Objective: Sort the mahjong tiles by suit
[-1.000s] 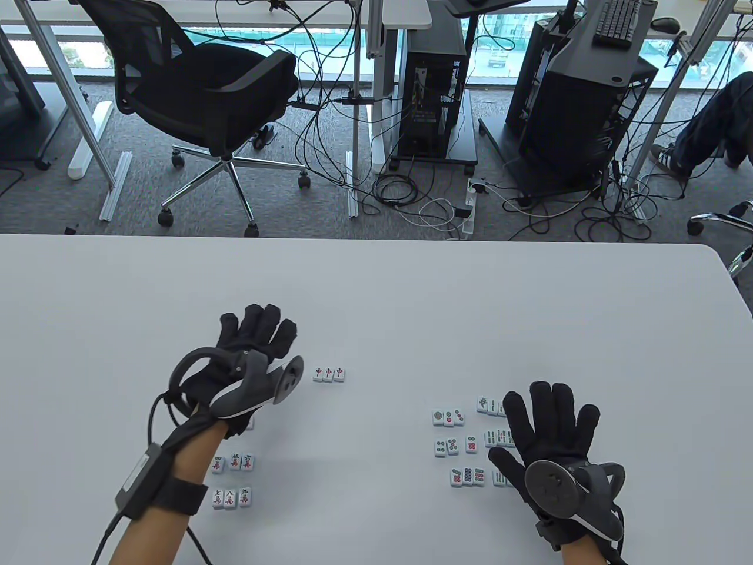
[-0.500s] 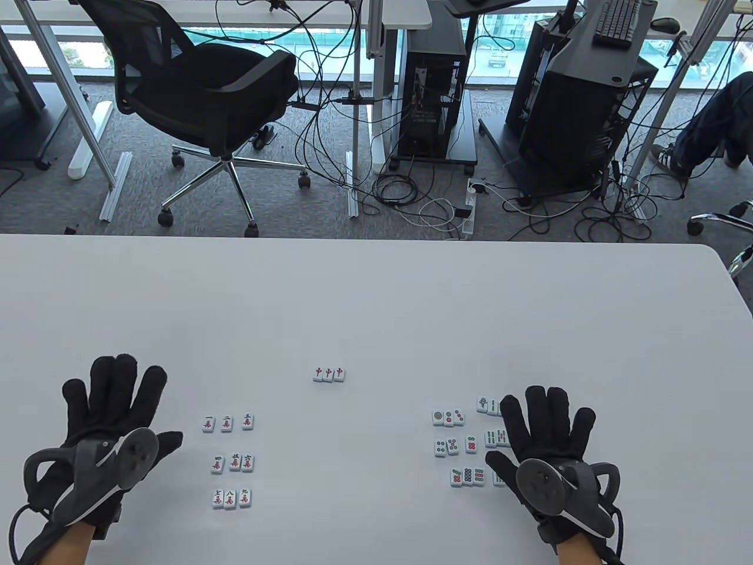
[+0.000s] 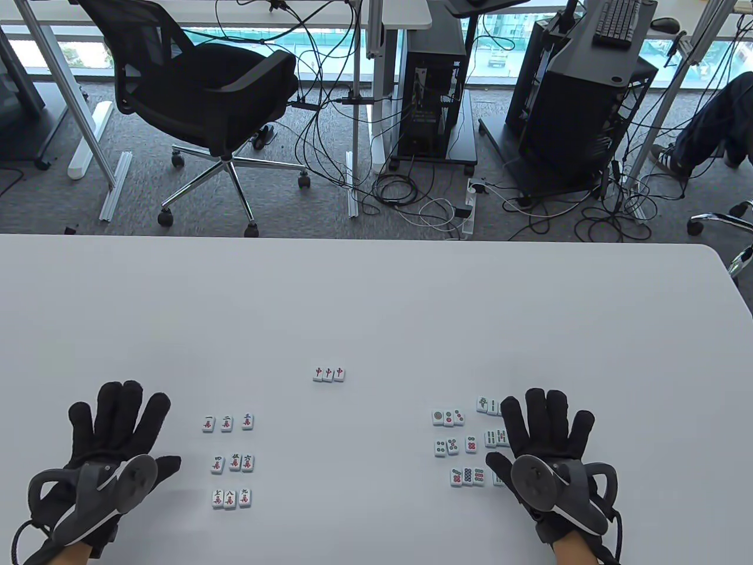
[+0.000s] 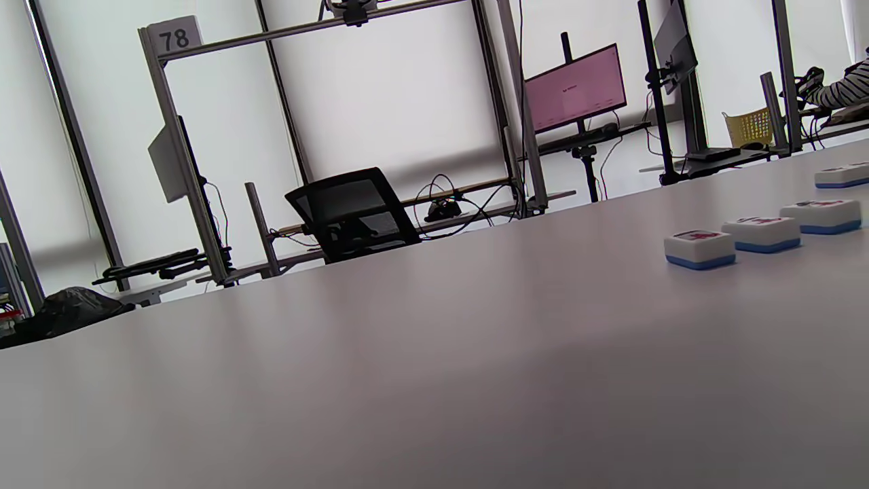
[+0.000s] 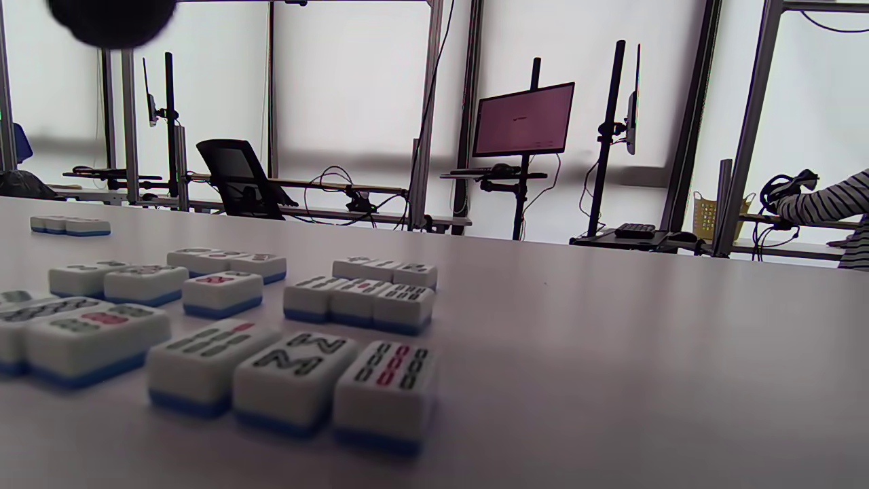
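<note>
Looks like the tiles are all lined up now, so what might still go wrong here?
The right hand lies spread over the bamboo tiles, hiding part of that group from above; sliding it away might drag or knock those rows crooked. The dot tiles sit just beside them, so a nudge may mix the suits. The left hand lies well apart from the character tiles.

Tiles were white-faced with blue backs, all lying flat, face up, in four groups. Character tiles (image 3: pixel 230 461): three rows of three, just right of the left hand (image 3: pixel 112 438), not touching it. Red-dragon tiles (image 3: pixel 329 374): one tight row of three, between the hands and farther out. Dot tiles (image 3: pixel 456 446): three rows just left of the right hand (image 3: pixel 544 447). Bamboo tiles (image 5: pixel 353 319): three rows partly under the right hand's spread fingers.
</note>
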{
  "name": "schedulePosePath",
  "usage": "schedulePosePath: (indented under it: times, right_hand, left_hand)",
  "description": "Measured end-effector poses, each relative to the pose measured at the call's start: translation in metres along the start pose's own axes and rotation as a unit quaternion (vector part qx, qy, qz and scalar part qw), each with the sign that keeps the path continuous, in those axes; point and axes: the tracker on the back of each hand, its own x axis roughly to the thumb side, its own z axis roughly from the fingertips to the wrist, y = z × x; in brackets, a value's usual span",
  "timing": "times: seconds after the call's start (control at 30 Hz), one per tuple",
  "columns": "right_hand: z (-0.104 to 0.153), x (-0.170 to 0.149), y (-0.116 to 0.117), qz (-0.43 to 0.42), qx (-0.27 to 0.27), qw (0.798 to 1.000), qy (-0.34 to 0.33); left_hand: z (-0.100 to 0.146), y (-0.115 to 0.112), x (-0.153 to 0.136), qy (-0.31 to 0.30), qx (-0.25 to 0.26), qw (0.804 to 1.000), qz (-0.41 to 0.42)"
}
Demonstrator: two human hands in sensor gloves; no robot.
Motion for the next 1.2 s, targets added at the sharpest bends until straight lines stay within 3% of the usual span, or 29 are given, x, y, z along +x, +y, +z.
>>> schedulePosePath:
  times: [0.17,0.4,0.5,0.67,0.93,1.2]
  right_hand:
    - [-0.011,0.011,-0.017,0.018,0.003,1.000,-0.003]
    - [-0.048,0.025,-0.077,0.104,0.014,0.994,-0.013]
    - [-0.067,0.038,-0.083,0.109,0.021,0.994,-0.014]
    - [-0.090,0.066,-0.046,0.132,0.054,0.989,-0.038]
    - [-0.110,0.102,0.021,0.159,0.151,0.973,-0.074]
    - [-0.127,0.111,0.048,0.162,0.208,0.963,-0.047]
  left_hand:
    - [0.000,-0.001,0.003,-0.006,-0.001,1.000,0.001]
    - [0.001,-0.001,0.003,-0.006,-0.004,1.000,0.000]
    - [0.001,0.000,0.003,-0.006,-0.003,1.000,0.000]
    - [0.002,0.002,0.002,-0.009,0.003,1.000,0.010]
    - [0.003,0.005,0.002,-0.010,0.012,0.999,0.028]
    - [0.002,0.003,0.002,-0.016,0.011,0.999,0.043]
